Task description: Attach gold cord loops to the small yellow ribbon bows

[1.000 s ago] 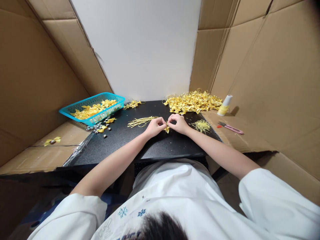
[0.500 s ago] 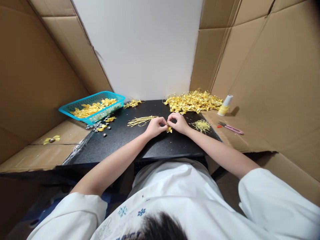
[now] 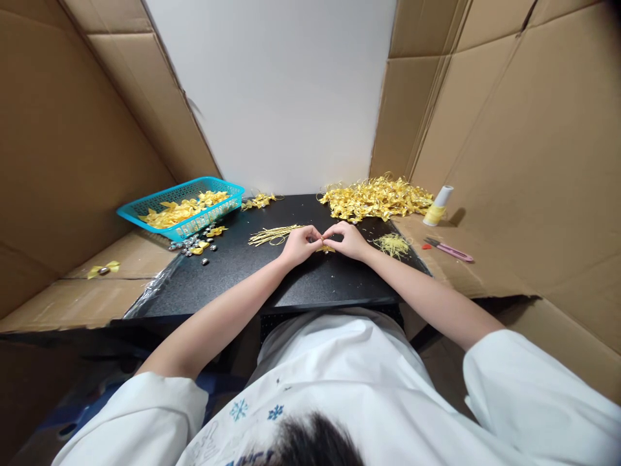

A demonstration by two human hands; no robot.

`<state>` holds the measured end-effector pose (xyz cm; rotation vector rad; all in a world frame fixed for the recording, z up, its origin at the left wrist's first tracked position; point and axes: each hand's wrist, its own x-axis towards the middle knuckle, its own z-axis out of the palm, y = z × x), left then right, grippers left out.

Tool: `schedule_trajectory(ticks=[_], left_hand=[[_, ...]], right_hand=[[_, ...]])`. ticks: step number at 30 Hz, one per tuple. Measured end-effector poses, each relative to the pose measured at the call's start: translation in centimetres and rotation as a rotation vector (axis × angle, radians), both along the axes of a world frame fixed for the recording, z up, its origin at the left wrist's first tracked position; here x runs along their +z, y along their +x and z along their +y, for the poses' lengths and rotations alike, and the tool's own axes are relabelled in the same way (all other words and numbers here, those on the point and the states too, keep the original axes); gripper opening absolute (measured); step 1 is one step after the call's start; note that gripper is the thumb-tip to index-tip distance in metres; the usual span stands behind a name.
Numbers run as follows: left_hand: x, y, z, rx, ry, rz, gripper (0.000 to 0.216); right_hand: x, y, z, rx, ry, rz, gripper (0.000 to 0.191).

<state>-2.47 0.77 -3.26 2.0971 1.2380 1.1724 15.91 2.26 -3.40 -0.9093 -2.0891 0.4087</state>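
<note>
Far left, a lone bow (image 3: pixel 103 269) with a dark, shiny centre lies on the cardboard, apart from the rest. Then the blue basket (image 3: pixel 206 224), its base heaped with yellow ribbon pieces (image 3: pixel 182 211); those low, perforated walls seem to corral them within your reach. Silver beads (image 3: pixel 183 246) spill just beside it on the black table (image 3: pixel 228 278), a few ribbon bits among them. Behind sits a small cluster of bows (image 3: pixel 261 201).

Next, the yellow cords (image 3: pixel 273 235), laid lengthwise in a bundle, probably so you can pick out one at a time, right by your left hand (image 3: pixel 299 246). And here's the centre of it: your fingertips meet, thumb and forefinger of each hand pinched on a small yellow piece (image 3: pixel 328 248) over the table's near half, likely for fine control. Your fingers hide its middle.

Your right hand (image 3: pixel 350 241) mirrors the left. Behind it, a big pile of bows (image 3: pixel 376 199); beside it, thread clippings (image 3: pixel 392 244). On the right-hand cardboard, a cone (image 3: pixel 444 194) stands wound with yellow thread, and pink-handled snips (image 3: pixel 455 252) lie near.
</note>
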Motion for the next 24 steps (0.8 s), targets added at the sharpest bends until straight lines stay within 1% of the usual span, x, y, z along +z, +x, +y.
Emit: schedule_trajectory(ticks=[6, 11, 14, 19, 24], left_hand=[[0.0, 0.0, -0.1, -0.014, -0.004, 0.018, 0.013], [0.3, 0.1, -0.4, -0.006, -0.002, 0.045, 0.011], [0.4, 0.1, -0.4, 0.006, -0.004, 0.047, 0.010], [0.3, 0.1, -0.4, 0.024, 0.002, 0.056, 0.007], [0.6, 0.2, -0.6, 0.009, 0.027, 0.105, 0.005]], right_hand=[[0.3, -0.4, -0.5, -0.127, 0.025, -0.086, 0.008], [0.7, -0.7, -1.0, -0.187, 0.030, -0.149, 0.008], [0.6, -0.7, -1.1, -0.190, 0.021, -0.128, 0.009], [0.3, -0.6, -0.9, -0.151, 0.010, -0.102, 0.007], [0.4, -0.7, -1.0, -0.153, 0.041, -0.137, 0.011]])
